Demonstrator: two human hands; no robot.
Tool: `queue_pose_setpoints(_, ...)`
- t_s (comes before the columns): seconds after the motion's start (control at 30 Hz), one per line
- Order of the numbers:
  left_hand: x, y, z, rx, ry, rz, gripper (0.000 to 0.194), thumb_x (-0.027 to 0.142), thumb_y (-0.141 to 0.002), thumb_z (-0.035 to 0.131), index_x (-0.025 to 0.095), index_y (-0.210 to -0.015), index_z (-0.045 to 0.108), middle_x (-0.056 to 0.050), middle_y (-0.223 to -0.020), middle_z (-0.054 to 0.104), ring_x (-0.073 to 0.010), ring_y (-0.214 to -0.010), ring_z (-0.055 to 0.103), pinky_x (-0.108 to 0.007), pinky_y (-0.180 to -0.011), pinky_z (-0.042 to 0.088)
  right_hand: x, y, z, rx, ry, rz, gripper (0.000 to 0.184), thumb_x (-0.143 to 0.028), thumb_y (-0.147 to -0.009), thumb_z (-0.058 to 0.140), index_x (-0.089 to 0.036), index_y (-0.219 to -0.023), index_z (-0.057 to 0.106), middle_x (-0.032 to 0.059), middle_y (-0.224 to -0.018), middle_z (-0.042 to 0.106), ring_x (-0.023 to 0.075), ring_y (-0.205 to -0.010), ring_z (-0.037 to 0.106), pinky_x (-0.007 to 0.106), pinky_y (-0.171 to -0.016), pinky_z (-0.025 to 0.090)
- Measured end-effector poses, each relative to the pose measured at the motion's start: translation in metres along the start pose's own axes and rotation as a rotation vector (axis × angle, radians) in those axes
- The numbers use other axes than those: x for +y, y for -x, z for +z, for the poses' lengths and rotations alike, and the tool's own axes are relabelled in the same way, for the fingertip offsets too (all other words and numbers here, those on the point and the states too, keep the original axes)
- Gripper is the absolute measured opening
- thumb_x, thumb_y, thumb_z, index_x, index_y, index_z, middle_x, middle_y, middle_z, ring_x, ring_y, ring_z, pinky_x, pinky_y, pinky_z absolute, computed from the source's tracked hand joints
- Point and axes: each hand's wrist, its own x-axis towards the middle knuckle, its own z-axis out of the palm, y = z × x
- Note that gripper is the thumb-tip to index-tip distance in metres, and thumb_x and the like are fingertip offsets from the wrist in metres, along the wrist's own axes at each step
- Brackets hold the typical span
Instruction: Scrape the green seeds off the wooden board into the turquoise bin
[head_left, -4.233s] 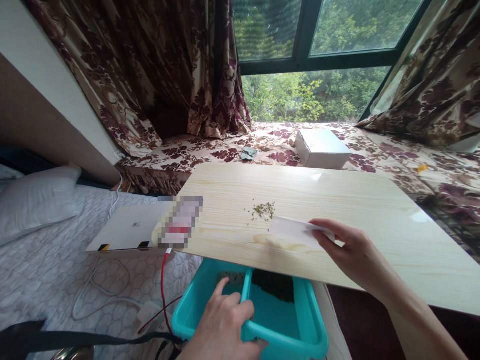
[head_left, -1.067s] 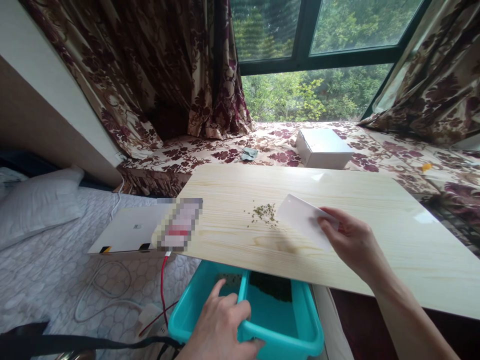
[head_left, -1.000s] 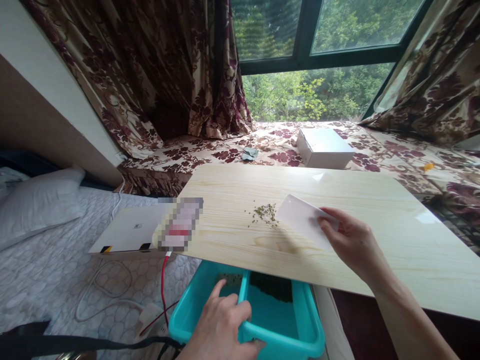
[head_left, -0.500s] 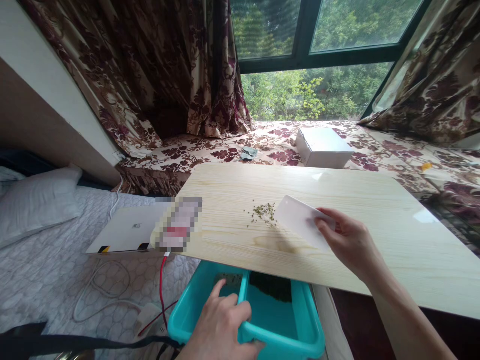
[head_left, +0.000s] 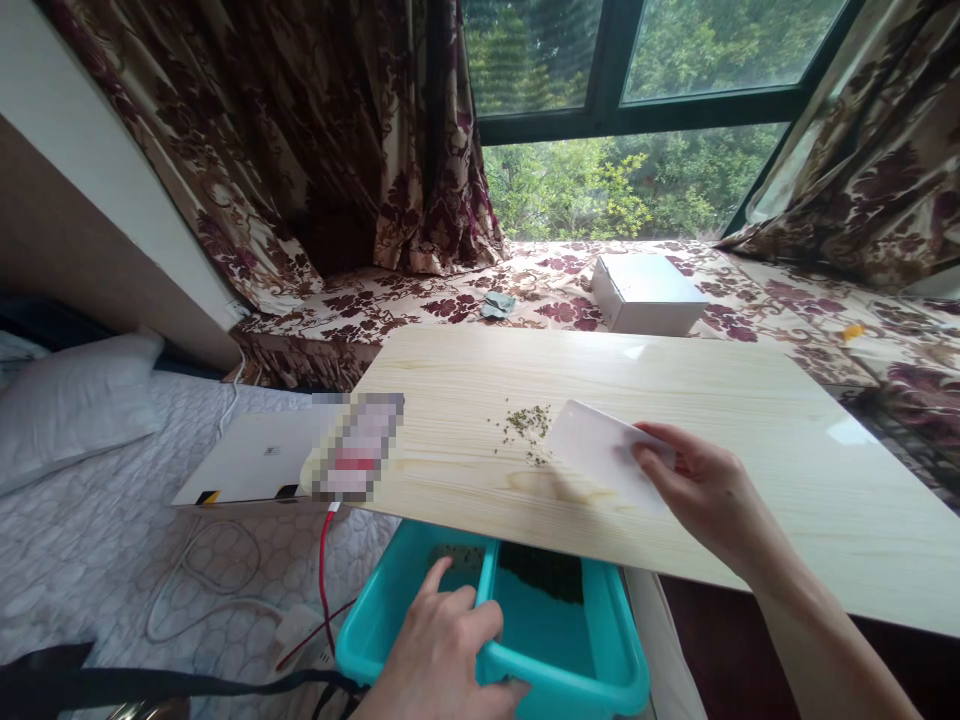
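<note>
In my right hand (head_left: 694,490) is a white shallow rectangular tray (head_left: 596,445), gripped by its right end between thumb and fingers. The tray is tilted low over the wooden tabletop, its left end beside a scattered patch of small green-brown grains (head_left: 527,422). My left hand (head_left: 454,640) is closed over the near part of the divider of a teal two-compartment bin (head_left: 634,660), the index finger pointing into the left compartment. Dark material (head_left: 544,572) lies in the bin's right compartment; a few specks show in the left one. The far part of the bin is under the table edge.
A pale wooden tabletop (head_left: 450,370) spans the middle. On its left edge lies a blurred-out phone (head_left: 365,447) with a red cable (head_left: 324,570). A white flat box (head_left: 262,455) rests on the bed. Another white box (head_left: 649,293) stands on the window seat.
My right hand and the tray have shifted slightly towards me, and a few grains lie a little nearer the table's front edge. My left hand and the bin look unmoved.
</note>
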Motion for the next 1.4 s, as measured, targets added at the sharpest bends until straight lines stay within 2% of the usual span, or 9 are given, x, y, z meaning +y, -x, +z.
queue_pose_setpoints(0.2, 0.0013, -0.0027, -0.0022, -0.009, 0.006, -0.003, 0.024, 0.035, -0.063, 0.073, 0.021, -0.068, 0.054, 0.004, -0.066, 0.052, -0.0168, -0.070, 0.060, -0.054, -0.107, 0.027, 0.0014, 0.0023, -0.0008, 0.006, 0.021, -0.028, 0.038, -0.036, -0.073, 0.053, -0.013, -0.096, 0.071, 0.0067, -0.068, 0.069, 0.0189, -0.056, 0.060, 0.027, -0.043, 0.040)
queue_pose_setpoints(0.4, 0.0022, 0.0001, -0.0025, -0.021, 0.008, -0.017, 0.024, 0.034, -0.064, 0.073, 0.021, -0.068, 0.054, 0.004, -0.065, 0.052, -0.0170, -0.072, 0.060, -0.054, -0.108, 0.025, -0.0010, 0.0049, 0.0010, -0.056, 0.007, -0.051, 0.036, -0.036, -0.073, 0.052, -0.013, -0.092, 0.072, 0.0053, -0.062, 0.067, 0.0171, -0.050, 0.057, 0.027, -0.045, 0.042)
queue_pose_setpoints(0.6, 0.0023, 0.0004, -0.0031, -0.017, 0.018, -0.016, 0.024, 0.035, -0.065, 0.073, 0.021, -0.069, 0.054, 0.004, -0.067, 0.053, -0.0175, -0.073, 0.061, -0.054, -0.107, 0.026, 0.0010, 0.0014, 0.0061, -0.016, 0.032, -0.060, 0.037, -0.036, -0.072, 0.053, -0.012, -0.094, 0.071, 0.0069, -0.067, 0.069, 0.0181, -0.054, 0.059, 0.028, -0.049, 0.044)
queue_pose_setpoints(0.83, -0.0006, 0.0010, 0.0013, 0.023, 0.036, -0.017, 0.028, 0.039, -0.062, 0.076, 0.021, -0.068, 0.055, 0.004, -0.066, 0.053, -0.0181, -0.072, 0.061, -0.055, -0.107, 0.027, -0.0026, 0.0053, 0.0048, -0.110, 0.005, -0.109, 0.035, -0.038, -0.076, 0.051, -0.015, -0.092, 0.071, 0.0030, -0.056, 0.063, 0.0165, -0.048, 0.054, 0.028, -0.044, 0.040)
queue_pose_setpoints(1.03, 0.0000, 0.0026, 0.0033, 0.063, 0.076, -0.023, 0.031, 0.042, -0.060, 0.078, 0.022, -0.067, 0.055, 0.005, -0.065, 0.051, -0.0181, -0.073, 0.060, -0.053, -0.107, 0.027, 0.0002, 0.0071, 0.0006, -0.060, -0.007, -0.079, 0.035, -0.040, -0.073, 0.054, -0.015, -0.091, 0.071, 0.0055, -0.062, 0.068, 0.0187, -0.051, 0.058, 0.029, -0.045, 0.043)
queue_pose_setpoints(1.23, 0.0048, 0.0023, 0.0001, 0.087, 0.092, -0.050, 0.029, 0.041, -0.061, 0.078, 0.022, -0.065, 0.055, 0.006, -0.064, 0.051, -0.0180, -0.072, 0.060, -0.053, -0.107, 0.028, 0.0051, 0.0094, -0.0003, -0.062, 0.036, -0.106, 0.033, -0.042, -0.072, 0.054, -0.018, -0.089, 0.072, 0.0031, -0.056, 0.066, 0.0185, -0.046, 0.055, 0.030, -0.043, 0.043)
queue_pose_setpoints(1.4, 0.0071, 0.0030, -0.0007, 0.084, 0.113, -0.071, 0.028, 0.041, -0.061, 0.078, 0.022, -0.067, 0.057, 0.005, -0.067, 0.054, -0.0191, -0.077, 0.061, -0.054, -0.108, 0.026, 0.0045, 0.0090, 0.0038, -0.035, -0.007, -0.093, 0.035, -0.042, -0.072, 0.054, -0.017, -0.090, 0.071, 0.0052, -0.064, 0.069, 0.0200, -0.052, 0.059, 0.030, -0.045, 0.044)
